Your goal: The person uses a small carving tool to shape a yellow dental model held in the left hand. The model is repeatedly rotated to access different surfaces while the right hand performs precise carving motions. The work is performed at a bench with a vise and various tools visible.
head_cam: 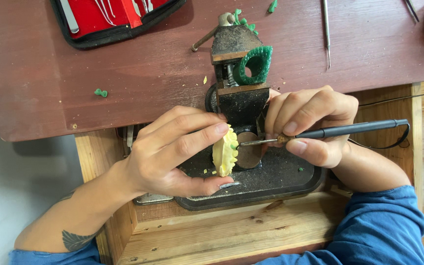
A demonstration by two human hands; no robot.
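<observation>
The left hand (172,152) pinches a pale yellow scalloped wax piece (225,151) on edge over a black metal tray (290,176), facing its rim to the tool; the right hand (310,125) grips a black pen-like carving tool (339,131), tip touching the piece, at a reddish wooden table (123,73)

No packages, labels, signs or screens visible

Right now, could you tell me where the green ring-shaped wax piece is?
In the head view, the green wax ring sits upper centre, clamped in the small bench vise on the reddish-brown bench top, just above the right hand.
</observation>
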